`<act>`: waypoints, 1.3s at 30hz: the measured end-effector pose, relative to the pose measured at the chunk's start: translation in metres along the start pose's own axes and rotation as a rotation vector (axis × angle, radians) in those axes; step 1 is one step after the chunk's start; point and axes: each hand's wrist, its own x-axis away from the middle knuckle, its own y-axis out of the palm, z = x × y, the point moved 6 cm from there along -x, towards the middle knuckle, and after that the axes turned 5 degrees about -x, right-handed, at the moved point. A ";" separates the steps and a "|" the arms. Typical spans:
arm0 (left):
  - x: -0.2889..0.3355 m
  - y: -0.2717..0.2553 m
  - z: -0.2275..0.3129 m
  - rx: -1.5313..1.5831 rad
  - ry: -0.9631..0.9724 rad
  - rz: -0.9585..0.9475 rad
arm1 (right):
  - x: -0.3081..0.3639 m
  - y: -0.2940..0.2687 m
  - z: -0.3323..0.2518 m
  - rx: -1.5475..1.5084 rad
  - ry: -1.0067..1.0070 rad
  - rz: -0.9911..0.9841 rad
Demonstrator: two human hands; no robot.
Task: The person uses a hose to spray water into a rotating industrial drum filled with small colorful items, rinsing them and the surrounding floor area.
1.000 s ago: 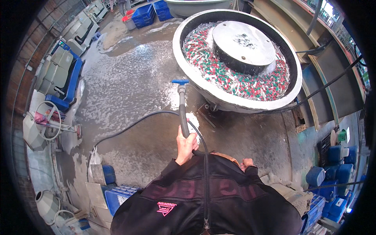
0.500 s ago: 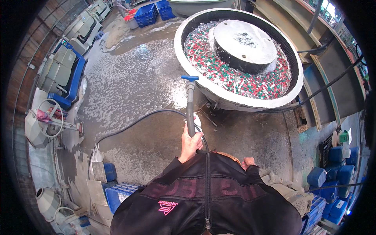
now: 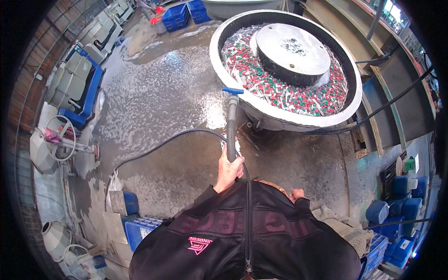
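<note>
My left hand (image 3: 228, 171) is wrapped round a grey hose pipe (image 3: 231, 135). A valve with a blue T-shaped handle (image 3: 233, 91) tops the pipe, level with the near left rim of a large round tub (image 3: 298, 122). Red, green and white small pieces (image 3: 261, 84) fill the tub around a raised round centre with a pale lid (image 3: 292, 49). A dark thin hose (image 3: 177, 134) loops over the floor towards my left hand. Beside my body, away from the pipe, my right hand (image 3: 297, 193) is closed in a loose fist; I see nothing in it.
Wet, foamy floor (image 3: 144, 102) stretches left of the tub. Machines with blue bases (image 3: 88, 93) line the left wall, and blue crates (image 3: 176, 17) stand far off near a person (image 3: 145, 7). Blue jugs (image 3: 377, 211) crowd the right side; steel beams (image 3: 389, 102) lie beyond the tub.
The pipe and its blue handle have shifted slightly right in the view, with my left hand still round them. My right hand stays by my side. The far person has moved a little.
</note>
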 end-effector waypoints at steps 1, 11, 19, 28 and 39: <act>0.000 0.001 -0.001 -0.003 -0.006 -0.005 | 0.000 -0.001 0.001 0.000 -0.004 0.004; 0.000 0.007 -0.004 -0.102 0.007 -0.006 | -0.007 -0.010 -0.010 0.014 -0.036 -0.013; 0.007 0.013 0.000 -0.289 0.004 -0.022 | -0.046 -0.022 -0.013 0.387 -0.244 -0.203; 0.023 -0.014 0.019 -0.386 0.273 0.019 | -0.061 -0.008 -0.040 0.203 -0.121 -0.152; 0.024 -0.062 0.046 -0.433 0.321 -0.118 | 0.108 0.107 -0.155 0.308 -0.341 -0.104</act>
